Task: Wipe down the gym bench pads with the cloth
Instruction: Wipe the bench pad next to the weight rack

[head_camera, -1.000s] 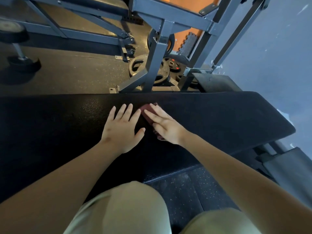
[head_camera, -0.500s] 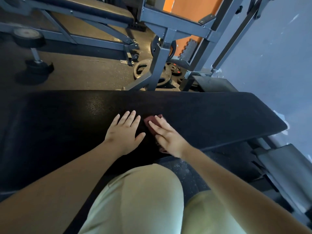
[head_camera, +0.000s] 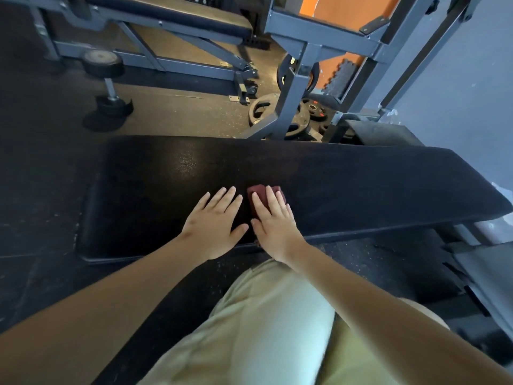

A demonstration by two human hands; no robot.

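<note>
A long black bench pad (head_camera: 347,184) runs across the middle of the view. A small dark red cloth (head_camera: 256,194) lies on it near its front edge. My right hand (head_camera: 273,220) presses flat on the cloth with straight fingers and covers most of it. Just to the left, my left hand (head_camera: 213,220) rests flat on the bare pad, fingers spread, not touching the cloth.
Behind the pad stands a grey steel rack (head_camera: 297,87) with weight plates (head_camera: 302,118) at its foot. A dumbbell (head_camera: 107,81) stands on the rubber floor at the back left, beside another bench frame (head_camera: 177,31). A grey wall (head_camera: 472,93) closes the right side. My knees are below the pad.
Both hands have slid toward the pad's front edge, the right one taking the cloth with it. My head has pulled back, so the pad's left end now shows.
</note>
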